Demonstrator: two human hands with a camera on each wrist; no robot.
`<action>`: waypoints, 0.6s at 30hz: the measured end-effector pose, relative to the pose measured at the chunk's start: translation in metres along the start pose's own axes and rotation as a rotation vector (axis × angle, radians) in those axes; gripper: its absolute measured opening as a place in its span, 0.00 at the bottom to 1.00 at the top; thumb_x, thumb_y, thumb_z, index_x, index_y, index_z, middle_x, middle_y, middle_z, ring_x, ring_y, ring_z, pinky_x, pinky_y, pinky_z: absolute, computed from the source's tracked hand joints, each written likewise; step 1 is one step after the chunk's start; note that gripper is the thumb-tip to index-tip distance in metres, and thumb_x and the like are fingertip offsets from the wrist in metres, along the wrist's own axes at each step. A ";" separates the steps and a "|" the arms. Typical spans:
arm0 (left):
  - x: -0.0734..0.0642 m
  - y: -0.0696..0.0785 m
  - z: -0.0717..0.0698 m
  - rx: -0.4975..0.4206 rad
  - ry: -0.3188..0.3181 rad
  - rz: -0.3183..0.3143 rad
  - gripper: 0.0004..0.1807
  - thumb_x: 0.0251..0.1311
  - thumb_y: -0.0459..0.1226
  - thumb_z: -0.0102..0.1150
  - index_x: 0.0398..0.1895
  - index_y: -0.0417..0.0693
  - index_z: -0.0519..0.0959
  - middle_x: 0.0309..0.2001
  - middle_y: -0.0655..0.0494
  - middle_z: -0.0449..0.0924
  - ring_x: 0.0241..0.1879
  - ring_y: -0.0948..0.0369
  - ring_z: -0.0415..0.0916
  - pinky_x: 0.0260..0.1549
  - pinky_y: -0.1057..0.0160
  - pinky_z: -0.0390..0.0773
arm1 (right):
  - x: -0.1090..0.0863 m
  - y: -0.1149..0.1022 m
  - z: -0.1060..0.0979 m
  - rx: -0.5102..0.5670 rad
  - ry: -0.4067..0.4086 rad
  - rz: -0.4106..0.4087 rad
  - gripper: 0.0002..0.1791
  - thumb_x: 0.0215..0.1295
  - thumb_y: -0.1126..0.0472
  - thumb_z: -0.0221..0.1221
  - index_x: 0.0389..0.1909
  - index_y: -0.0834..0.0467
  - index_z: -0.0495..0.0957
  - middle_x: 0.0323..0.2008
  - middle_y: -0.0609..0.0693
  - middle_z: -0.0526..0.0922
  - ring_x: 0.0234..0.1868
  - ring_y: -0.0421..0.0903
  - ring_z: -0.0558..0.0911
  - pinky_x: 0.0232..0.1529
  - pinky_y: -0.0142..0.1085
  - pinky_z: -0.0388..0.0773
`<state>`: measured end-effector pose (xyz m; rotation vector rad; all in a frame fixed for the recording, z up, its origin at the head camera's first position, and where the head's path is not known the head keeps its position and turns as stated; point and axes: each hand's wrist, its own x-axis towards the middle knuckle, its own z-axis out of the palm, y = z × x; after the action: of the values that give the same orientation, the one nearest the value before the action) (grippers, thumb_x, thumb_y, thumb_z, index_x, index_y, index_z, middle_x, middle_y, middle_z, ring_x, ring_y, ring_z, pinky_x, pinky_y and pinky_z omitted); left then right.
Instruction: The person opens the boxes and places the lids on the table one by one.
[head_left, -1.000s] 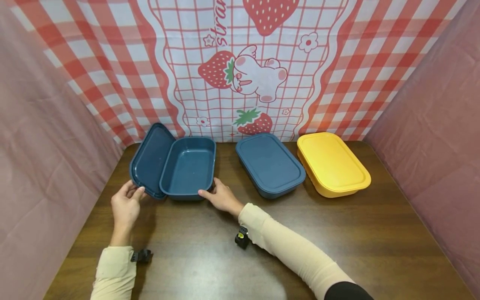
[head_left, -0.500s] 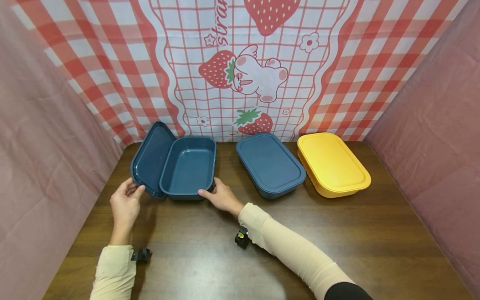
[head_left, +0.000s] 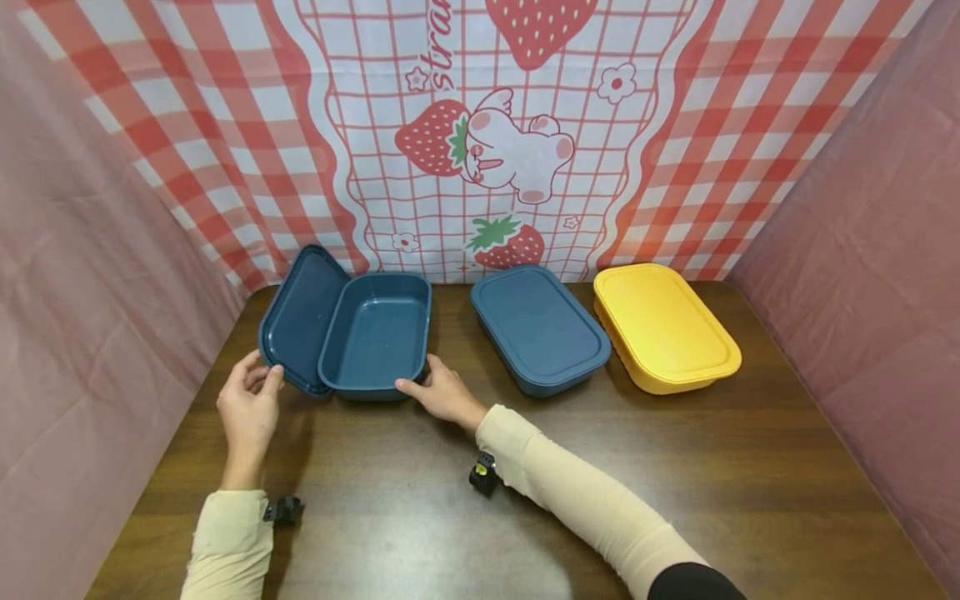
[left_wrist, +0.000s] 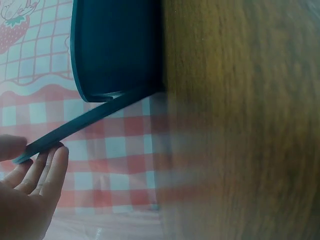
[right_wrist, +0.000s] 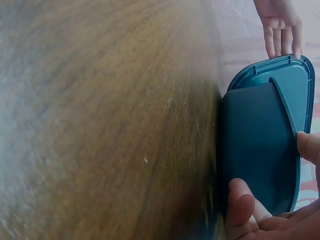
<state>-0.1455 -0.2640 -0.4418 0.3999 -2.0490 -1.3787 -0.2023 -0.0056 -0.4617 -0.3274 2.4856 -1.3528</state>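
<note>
An uncovered dark blue food box sits at the left of the table, with nothing inside it. Against its left side slants a matching lid, inner face up. My left hand holds that lid at the near left edge; the left wrist view shows thumb above and fingers below the raised edge of the lid. At the box's near right corner is my right hand, thumb on the rim and fingers around the side wall. The right wrist view shows this grip on the box.
A second blue box with its lid on stands right of the uncovered one. Beside it is a lidded yellow box. A checked strawberry curtain hangs behind the wooden table, and pink cloth borders the sides.
Hardly anything differs. My left hand has shifted very slightly up and to the left at the lid's edge; the right hand and all the boxes stay in place.
</note>
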 end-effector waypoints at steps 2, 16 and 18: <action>0.000 0.000 0.000 -0.010 -0.001 -0.004 0.18 0.61 0.28 0.59 0.55 0.31 0.77 0.21 0.89 0.71 0.21 0.86 0.71 0.26 0.86 0.72 | 0.000 0.000 0.000 -0.002 0.001 0.003 0.46 0.64 0.44 0.61 0.72 0.69 0.55 0.37 0.59 0.84 0.35 0.46 0.82 0.36 0.36 0.79; 0.000 0.005 0.000 0.003 0.065 -0.027 0.19 0.60 0.27 0.59 0.55 0.34 0.77 0.30 0.71 0.75 0.29 0.83 0.72 0.30 0.85 0.72 | 0.000 0.001 0.000 -0.015 -0.009 0.025 0.47 0.64 0.43 0.60 0.73 0.68 0.53 0.40 0.60 0.84 0.38 0.47 0.82 0.40 0.38 0.80; 0.001 0.006 0.000 -0.042 0.066 -0.033 0.19 0.60 0.26 0.59 0.56 0.34 0.77 0.29 0.71 0.76 0.28 0.81 0.72 0.28 0.83 0.74 | 0.000 0.001 0.000 -0.015 -0.010 0.021 0.47 0.65 0.43 0.60 0.73 0.68 0.53 0.40 0.60 0.84 0.39 0.48 0.83 0.41 0.38 0.81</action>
<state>-0.1456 -0.2619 -0.4365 0.4573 -1.9653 -1.4073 -0.2019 -0.0052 -0.4622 -0.3094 2.4853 -1.3220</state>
